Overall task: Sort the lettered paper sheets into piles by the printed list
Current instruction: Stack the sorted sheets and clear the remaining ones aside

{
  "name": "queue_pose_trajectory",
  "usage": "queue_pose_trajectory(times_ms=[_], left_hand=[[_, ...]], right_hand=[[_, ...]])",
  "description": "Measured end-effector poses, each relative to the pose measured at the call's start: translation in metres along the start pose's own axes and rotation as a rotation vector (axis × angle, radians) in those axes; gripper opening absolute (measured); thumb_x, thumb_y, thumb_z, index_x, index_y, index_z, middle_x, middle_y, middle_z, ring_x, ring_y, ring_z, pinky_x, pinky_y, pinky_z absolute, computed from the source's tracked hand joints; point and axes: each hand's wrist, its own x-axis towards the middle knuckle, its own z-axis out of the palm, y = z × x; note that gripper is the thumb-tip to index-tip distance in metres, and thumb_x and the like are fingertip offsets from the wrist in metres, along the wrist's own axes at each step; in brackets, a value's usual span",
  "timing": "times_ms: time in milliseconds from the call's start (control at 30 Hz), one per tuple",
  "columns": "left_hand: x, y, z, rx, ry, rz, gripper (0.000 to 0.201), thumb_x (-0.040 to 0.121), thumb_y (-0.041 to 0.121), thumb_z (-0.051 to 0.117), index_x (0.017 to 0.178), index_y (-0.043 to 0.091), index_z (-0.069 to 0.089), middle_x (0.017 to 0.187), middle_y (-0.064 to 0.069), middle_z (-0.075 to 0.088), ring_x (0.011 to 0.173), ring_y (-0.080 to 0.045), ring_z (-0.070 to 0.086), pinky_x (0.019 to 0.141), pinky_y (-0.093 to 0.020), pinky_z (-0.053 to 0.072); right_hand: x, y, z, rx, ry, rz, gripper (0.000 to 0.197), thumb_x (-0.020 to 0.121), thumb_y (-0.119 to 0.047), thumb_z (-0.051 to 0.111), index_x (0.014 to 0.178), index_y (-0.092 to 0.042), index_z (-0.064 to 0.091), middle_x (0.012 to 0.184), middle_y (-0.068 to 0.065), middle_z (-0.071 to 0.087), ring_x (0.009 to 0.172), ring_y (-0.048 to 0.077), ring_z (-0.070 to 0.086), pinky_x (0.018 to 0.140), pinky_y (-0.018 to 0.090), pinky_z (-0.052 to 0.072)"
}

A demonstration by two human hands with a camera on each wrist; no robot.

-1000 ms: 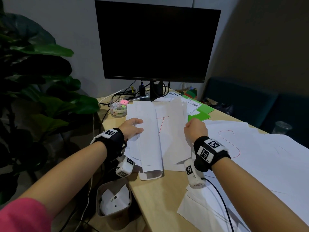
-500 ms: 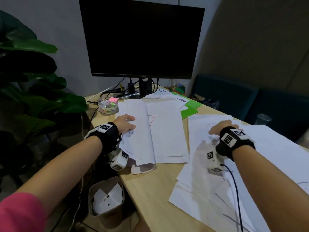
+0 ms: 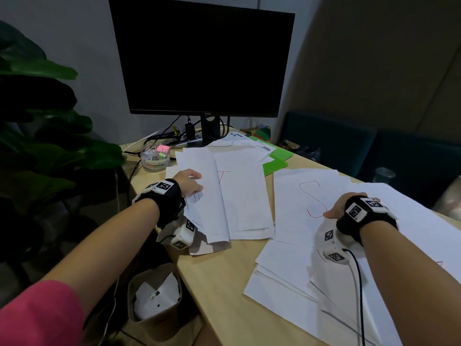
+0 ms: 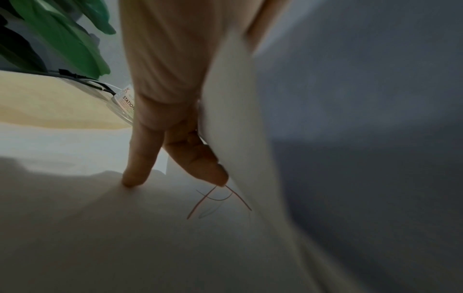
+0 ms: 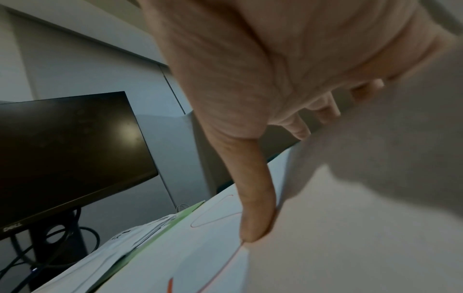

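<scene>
White sheets with red hand-drawn letters cover the desk (image 3: 224,283). In the left pile (image 3: 239,196) the top flat sheet shows a T. My left hand (image 3: 190,182) grips sheets folded over at that pile's left edge. In the left wrist view a raised sheet (image 4: 238,119) passes between thumb and fingers, and one fingertip (image 4: 135,174) presses a lower sheet with a red mark (image 4: 218,200). My right hand (image 3: 334,211) lies on the right spread. Its thumb (image 5: 255,218) presses the S sheet (image 3: 299,203) and its straight fingers rest on a neighbouring sheet (image 5: 375,178). A printed sheet (image 3: 249,143) lies near the monitor.
A dark monitor (image 3: 202,61) stands at the back with cables at its foot. A clear stationery box (image 3: 155,158) sits at the back left, green folders (image 3: 277,162) lie behind the piles. A bin (image 3: 154,293) stands below the desk's left edge, a plant (image 3: 50,146) beside it.
My right hand left the left pile and moved right onto the S sheet. My left hand stayed on the folded sheets. The head view turned a little to the right.
</scene>
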Motion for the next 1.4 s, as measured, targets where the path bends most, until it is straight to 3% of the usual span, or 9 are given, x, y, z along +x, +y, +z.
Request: queue_pose_trajectory(times_ms=[133,300,433,700,867,1033,1167,1300,1400], left_hand=[[0.003,-0.002,-0.002,0.016,0.001,-0.007,0.033,0.089,0.007,0.064,0.120,0.014,0.056,0.118,-0.001,0.052,0.094,-0.023,0.057,0.087,-0.033,0.050],[0.006,-0.002,0.000,-0.041,-0.005,-0.005,0.030,0.087,0.005,0.065,0.115,0.015,0.057,0.124,-0.002,0.052,0.110,-0.028,0.060,0.096,-0.037,0.048],[0.007,0.001,0.001,-0.069,-0.004,0.015,0.034,0.087,0.006,0.066,0.118,0.014,0.056,0.132,-0.003,0.050,0.115,-0.028,0.058,0.101,-0.037,0.047],[0.006,0.007,0.005,-0.145,0.013,0.048,0.036,0.086,0.006,0.069,0.118,0.015,0.056,0.121,-0.009,0.055,0.110,-0.027,0.061,0.098,-0.034,0.049],[0.004,0.011,0.003,-0.180,-0.020,0.059,0.037,0.087,0.000,0.063,0.121,0.010,0.052,0.075,-0.012,0.062,0.067,-0.022,0.058,0.073,-0.031,0.047],[0.006,0.015,-0.002,-0.211,-0.001,0.113,0.031,0.088,-0.004,0.060,0.115,0.011,0.055,0.105,-0.011,0.055,0.077,-0.012,0.057,0.073,-0.017,0.048],[0.003,0.022,-0.007,-0.238,0.001,0.132,0.030,0.089,-0.006,0.059,0.113,0.010,0.054,0.093,-0.002,0.052,0.078,-0.010,0.055,0.061,-0.007,0.049],[0.001,0.030,-0.015,-0.209,0.012,0.154,0.028,0.088,-0.004,0.061,0.112,0.010,0.057,0.096,-0.001,0.053,0.087,-0.015,0.058,0.078,-0.017,0.049],[0.001,0.034,-0.015,-0.218,0.006,0.161,0.027,0.087,-0.005,0.060,0.109,0.010,0.057,0.094,-0.002,0.054,0.078,-0.010,0.058,0.071,-0.013,0.050]], right_hand=[[-0.004,-0.001,0.001,0.004,0.021,-0.026,0.057,0.061,-0.058,0.070,0.101,-0.019,0.057,0.090,0.010,0.038,0.089,0.033,0.041,0.071,0.038,0.037],[-0.004,-0.005,-0.004,0.107,0.113,-0.013,0.070,0.072,-0.022,0.066,0.136,-0.009,0.041,0.121,0.017,0.045,0.101,0.036,0.055,0.078,0.042,0.054],[-0.008,-0.026,-0.035,0.539,0.301,0.036,0.025,0.091,-0.013,0.050,0.110,0.002,0.058,0.111,0.021,0.061,0.093,0.036,0.060,0.072,0.037,0.046],[-0.052,-0.081,-0.091,0.746,0.672,-0.242,0.023,0.094,-0.016,0.043,0.110,-0.004,0.054,0.111,0.019,0.060,0.100,0.038,0.058,0.078,0.038,0.045],[-0.057,-0.112,-0.081,1.161,0.886,-0.461,0.025,0.099,-0.018,0.039,0.116,-0.006,0.052,0.105,0.014,0.065,0.094,0.030,0.061,0.081,0.038,0.050],[-0.037,-0.124,-0.052,1.402,0.726,-0.280,0.028,0.097,-0.012,0.038,0.121,-0.005,0.052,0.112,0.014,0.064,0.102,0.031,0.060,0.085,0.033,0.046],[-0.020,-0.122,-0.027,1.245,0.544,-0.176,0.026,0.097,-0.011,0.038,0.119,-0.005,0.051,0.116,0.018,0.061,0.106,0.036,0.056,0.086,0.036,0.042],[-0.004,-0.119,-0.006,1.104,0.209,-0.083,0.031,0.093,-0.009,0.044,0.121,0.002,0.054,0.115,0.022,0.059,0.104,0.038,0.057,0.083,0.037,0.045],[-0.004,-0.123,0.003,1.151,0.003,-0.098,0.034,0.092,-0.008,0.048,0.124,0.003,0.054,0.111,0.017,0.058,0.101,0.030,0.057,0.077,0.032,0.046]])
